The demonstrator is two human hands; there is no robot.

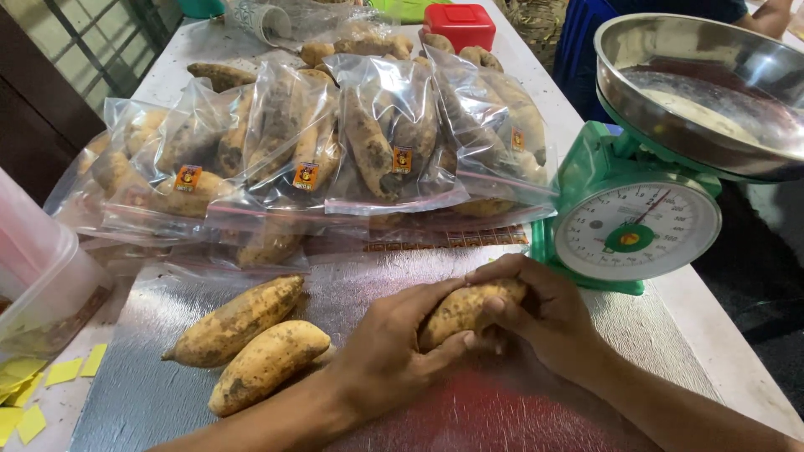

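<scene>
Both my hands close around one yellow-brown sweet potato (pixel 463 310) low over the silver mat (pixel 352 289). My left hand (pixel 392 356) wraps its near end from the left. Over its far end curls my right hand (pixel 536 314). Two more sweet potatoes lie loose on the mat to the left, one longer (pixel 234 321) and one shorter (pixel 266 365) in front of it. Behind the mat, several clear bags of sweet potatoes (pixel 368 138) with small orange stickers lean in a row.
A green dial scale (pixel 634 226) with a steel bowl (pixel 712 92) stands right of my hands. At the left edge is a clear plastic tub (pixel 42 276) with yellow paper slips (pixel 33 393) in front. A red box (pixel 459 23) sits at the far end. Someone in blue stands behind the scale.
</scene>
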